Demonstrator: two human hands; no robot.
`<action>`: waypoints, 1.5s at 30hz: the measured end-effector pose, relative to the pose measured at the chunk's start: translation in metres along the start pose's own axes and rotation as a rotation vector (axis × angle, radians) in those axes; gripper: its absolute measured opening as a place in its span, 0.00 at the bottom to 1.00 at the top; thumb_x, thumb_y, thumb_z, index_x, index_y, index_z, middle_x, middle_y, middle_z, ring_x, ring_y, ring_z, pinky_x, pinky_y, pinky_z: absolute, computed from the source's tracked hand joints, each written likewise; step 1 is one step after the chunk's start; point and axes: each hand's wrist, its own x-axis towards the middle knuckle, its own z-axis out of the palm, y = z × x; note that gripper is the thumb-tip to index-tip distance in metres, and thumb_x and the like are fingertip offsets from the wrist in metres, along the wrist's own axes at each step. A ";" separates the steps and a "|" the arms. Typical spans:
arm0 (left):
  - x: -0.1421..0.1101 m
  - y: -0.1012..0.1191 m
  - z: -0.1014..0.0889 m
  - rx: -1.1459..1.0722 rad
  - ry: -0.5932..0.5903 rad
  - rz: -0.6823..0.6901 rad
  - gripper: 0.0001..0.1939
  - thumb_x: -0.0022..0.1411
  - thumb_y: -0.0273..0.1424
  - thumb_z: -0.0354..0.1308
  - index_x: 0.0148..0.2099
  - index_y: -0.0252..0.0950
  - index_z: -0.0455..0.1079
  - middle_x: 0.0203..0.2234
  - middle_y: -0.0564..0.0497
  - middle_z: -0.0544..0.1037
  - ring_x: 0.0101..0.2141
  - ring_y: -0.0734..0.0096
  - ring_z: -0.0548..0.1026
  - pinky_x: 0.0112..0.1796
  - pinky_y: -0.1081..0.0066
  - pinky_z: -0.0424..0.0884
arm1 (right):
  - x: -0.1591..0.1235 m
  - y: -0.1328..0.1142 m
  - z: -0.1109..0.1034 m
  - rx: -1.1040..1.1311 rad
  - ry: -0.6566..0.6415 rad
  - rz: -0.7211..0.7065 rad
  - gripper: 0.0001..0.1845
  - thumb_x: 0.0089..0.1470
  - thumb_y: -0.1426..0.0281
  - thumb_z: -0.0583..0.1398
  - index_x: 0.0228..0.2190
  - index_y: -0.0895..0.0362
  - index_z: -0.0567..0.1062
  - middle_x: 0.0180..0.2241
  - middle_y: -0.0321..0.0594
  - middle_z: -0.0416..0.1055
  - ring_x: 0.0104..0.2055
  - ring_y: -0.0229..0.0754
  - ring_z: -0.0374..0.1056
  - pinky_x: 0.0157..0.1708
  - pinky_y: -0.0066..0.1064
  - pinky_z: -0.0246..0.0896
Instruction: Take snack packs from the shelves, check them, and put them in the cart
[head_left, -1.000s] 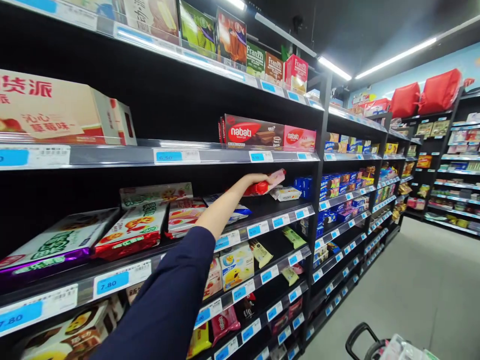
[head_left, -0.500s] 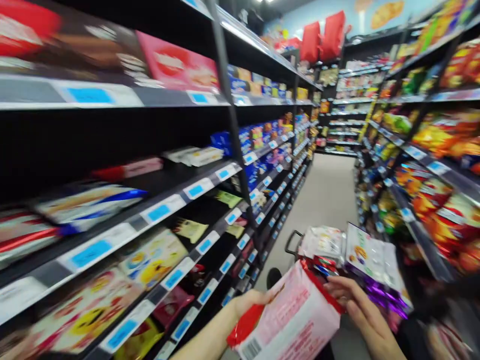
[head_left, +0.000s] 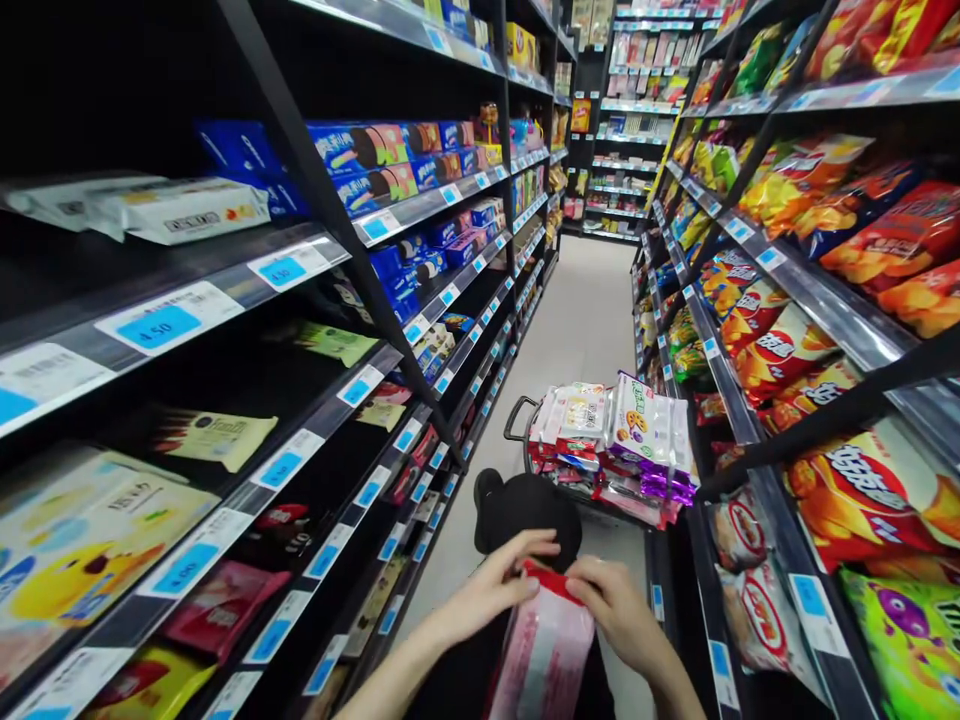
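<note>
A pink and white snack packet (head_left: 546, 640) with a red end seal lies over my lap, its sealed end pointing away from me. My left hand (head_left: 504, 580) pinches the left corner of that red end. On the right corner, my right hand (head_left: 611, 600) has its thumb and fingers closed. The packet's lower part runs out of the frame. Just beyond my black-clad knee (head_left: 534, 515) is a cart piled with packets, among them a white and purple snack bag (head_left: 649, 430) and a pale packet (head_left: 574, 420).
On the left, a black shelf (head_left: 300, 270) with blue price tags holds biscuit boxes (head_left: 367, 160) and flat packets. Close on the right, another shelf carries chip bags (head_left: 862, 490). Between them the grey aisle floor (head_left: 577, 300) leads to a back shelf. The cart's black handle (head_left: 517, 420) juts out left.
The packet has turned from lying slanted to pointing away from me. My right hand has come onto its red end and my left hand has shifted there too. The view has tilted down.
</note>
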 end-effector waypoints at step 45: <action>0.012 -0.008 -0.014 1.478 0.233 0.672 0.14 0.61 0.37 0.52 0.47 0.38 0.68 0.50 0.50 0.69 0.55 0.56 0.60 0.55 0.50 0.56 | -0.032 0.080 0.027 0.393 0.618 0.096 0.22 0.38 0.69 0.68 0.40 0.55 0.75 0.52 0.47 0.57 0.52 0.50 0.60 0.49 0.39 0.61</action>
